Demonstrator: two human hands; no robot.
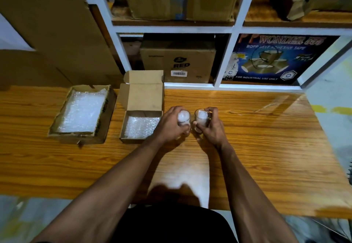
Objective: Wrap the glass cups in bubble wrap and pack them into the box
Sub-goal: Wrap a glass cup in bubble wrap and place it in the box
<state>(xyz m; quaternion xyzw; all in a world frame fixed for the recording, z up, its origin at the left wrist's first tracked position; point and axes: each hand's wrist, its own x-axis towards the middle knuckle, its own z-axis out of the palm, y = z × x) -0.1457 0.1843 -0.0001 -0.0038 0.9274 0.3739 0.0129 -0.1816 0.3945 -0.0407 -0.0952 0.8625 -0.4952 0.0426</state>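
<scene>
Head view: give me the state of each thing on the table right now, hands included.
Left hand: grips left cup.
Right hand: grips right cup.
Left cup: upright, stuffed with bubble wrap.
Right cup: upright, stuffed with bubble wrap.
Small box: lid open, bubble wrap inside.
Tray box: open, holds bubble wrap.

Each hand gripped a glass cup on the bench: left hand (172, 123), right hand (208, 126). The open box (142, 98) stood just left, lined with bubble wrap (141, 129).

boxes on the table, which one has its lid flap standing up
The small cardboard box beside the left hand: its lid stands open behind it. The wider tray box farther left shows no lid.
</scene>
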